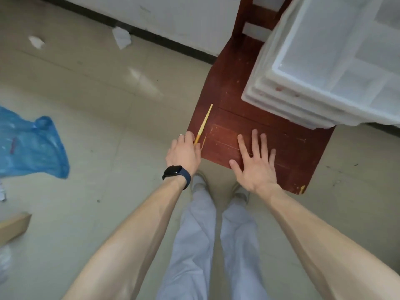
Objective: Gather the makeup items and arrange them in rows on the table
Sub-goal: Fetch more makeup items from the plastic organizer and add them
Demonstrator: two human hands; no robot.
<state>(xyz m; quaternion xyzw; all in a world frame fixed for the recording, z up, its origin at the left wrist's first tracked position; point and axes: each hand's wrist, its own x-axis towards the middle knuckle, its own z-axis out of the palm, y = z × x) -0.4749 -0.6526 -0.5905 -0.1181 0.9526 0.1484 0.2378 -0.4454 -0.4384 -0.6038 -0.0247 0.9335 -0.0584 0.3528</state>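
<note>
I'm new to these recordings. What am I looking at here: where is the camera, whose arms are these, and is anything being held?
There is no machine. A person wears one wide-angle camera on the head, so you look down along their own arms and legs. The left hand, with a dark watch at the wrist, grips the lower end of a thin yellow stick at the left edge of a red-brown wooden chair seat. The right hand is open, fingers spread over the seat; whether it touches is unclear. Stacked translucent white plastic bins stand on the seat's far right. A blue plastic bag lies on the floor.
</note>
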